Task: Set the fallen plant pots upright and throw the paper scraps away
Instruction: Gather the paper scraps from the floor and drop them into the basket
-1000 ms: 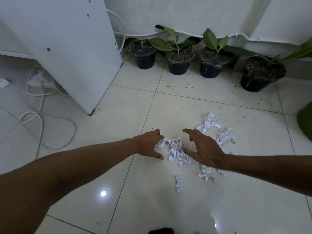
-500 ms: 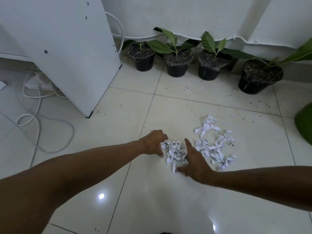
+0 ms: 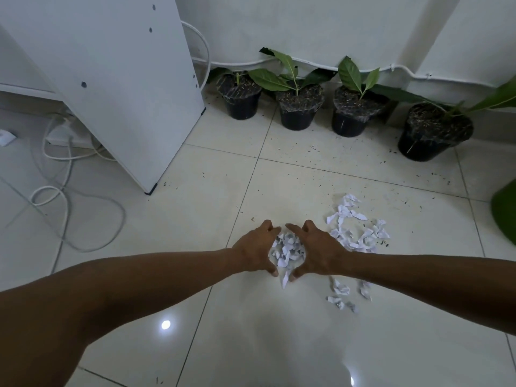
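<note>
A small heap of white paper scraps (image 3: 287, 251) lies on the tiled floor between my two hands. My left hand (image 3: 257, 248) cups it from the left and my right hand (image 3: 315, 251) from the right, fingers curved, thumbs nearly meeting at the front. More loose paper scraps (image 3: 357, 230) are spread to the right, and a few stray scraps (image 3: 342, 294) lie nearer me. Several black plant pots stand upright along the wall: one (image 3: 242, 99), another (image 3: 298, 108), a third (image 3: 354, 113) and a larger pot (image 3: 431, 134) at the right.
A white cabinet panel (image 3: 117, 79) stands at the left, with white cables (image 3: 64, 188) looped on the floor beside it. Soil specks dot the tiles in front of the pots. A green leaf (image 3: 505, 210) juts in at the right edge.
My right hand has swung left and now closes in on the heap opposite the left hand. The scraps between them are pushed into a tighter pile.
</note>
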A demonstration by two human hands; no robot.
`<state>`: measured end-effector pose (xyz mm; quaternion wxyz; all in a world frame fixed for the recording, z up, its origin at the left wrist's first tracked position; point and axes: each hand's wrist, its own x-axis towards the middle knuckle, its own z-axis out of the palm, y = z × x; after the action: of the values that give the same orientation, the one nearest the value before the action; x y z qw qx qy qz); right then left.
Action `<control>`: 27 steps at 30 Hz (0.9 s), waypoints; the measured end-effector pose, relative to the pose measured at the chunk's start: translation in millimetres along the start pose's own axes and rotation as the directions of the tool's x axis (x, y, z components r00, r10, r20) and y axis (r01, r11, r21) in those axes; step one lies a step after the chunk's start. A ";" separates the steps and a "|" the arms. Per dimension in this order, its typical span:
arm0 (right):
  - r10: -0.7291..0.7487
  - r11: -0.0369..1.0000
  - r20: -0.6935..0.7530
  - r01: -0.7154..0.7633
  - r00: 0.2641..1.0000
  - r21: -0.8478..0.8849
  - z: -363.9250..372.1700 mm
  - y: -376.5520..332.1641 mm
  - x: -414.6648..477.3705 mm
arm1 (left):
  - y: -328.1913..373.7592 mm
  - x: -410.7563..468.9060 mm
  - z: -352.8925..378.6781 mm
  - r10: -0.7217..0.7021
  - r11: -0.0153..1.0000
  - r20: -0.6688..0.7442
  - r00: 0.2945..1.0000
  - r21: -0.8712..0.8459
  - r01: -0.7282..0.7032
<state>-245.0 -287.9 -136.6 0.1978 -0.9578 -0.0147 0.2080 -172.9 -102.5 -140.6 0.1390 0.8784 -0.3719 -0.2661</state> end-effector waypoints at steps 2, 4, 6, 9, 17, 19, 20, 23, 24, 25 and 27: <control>-0.021 0.999 -0.029 0.022 0.999 0.041 5.0 -0.7 3.0 | -3.3 5.8 4.9 0.012 1.000 -0.009 1.000 0.007 -0.012; -0.026 0.996 -0.058 0.031 0.998 0.081 10.2 -1.4 5.4 | -6.2 9.6 9.9 0.006 1.000 -0.031 0.999 -0.005 -0.006; -0.026 0.990 -0.094 0.038 0.995 0.133 14.8 0.2 8.6 | -8.3 11.5 12.9 -0.009 0.999 -0.083 0.997 -0.047 0.005; -0.054 0.976 -0.170 0.088 0.984 0.199 17.5 4.1 14.3 | -5.8 12.1 10.1 -0.021 0.996 -0.133 0.991 -0.083 0.009; -0.019 0.970 -0.393 0.112 0.919 0.217 -35.7 18.9 19.7 | 26.9 50.2 -46.1 0.053 0.992 -0.259 0.964 -0.099 -0.082; 0.024 0.980 -0.490 0.076 0.871 0.182 -71.8 35.7 17.4 | 56.8 70.4 -75.2 0.091 0.987 -0.314 0.945 -0.100 -0.128; 0.047 0.984 -0.538 0.054 0.841 0.171 -92.0 46.0 12.5 | 74.3 82.8 -88.3 0.125 0.982 -0.344 0.931 -0.092 -0.166; 0.105 0.988 -0.695 0.007 0.711 0.157 -151.9 82.6 -18.8 | 142.2 119.9 -125.4 0.226 0.966 -0.406 0.885 -0.021 -0.257; 0.122 0.988 -0.745 -0.010 0.656 0.154 -168.4 96.2 -35.4 | 168.7 132.2 -134.4 0.269 0.954 -0.425 0.864 -0.006 -0.300; 0.134 0.989 -0.789 -0.032 0.600 0.143 -184.7 108.9 -54.9 | 197.0 142.8 -141.9 0.326 0.935 -0.437 0.838 0.020 -0.354; 0.177 0.984 -0.824 -0.117 0.538 0.135 -212.8 136.4 -97.8 | 257.5 160.8 -148.7 0.430 0.896 -0.430 0.794 0.097 -0.433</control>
<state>-255.6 -503.8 27.0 0.1933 -0.9327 0.1677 -0.2542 -143.7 -388.9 36.6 0.2790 0.8069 -0.5201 -0.0228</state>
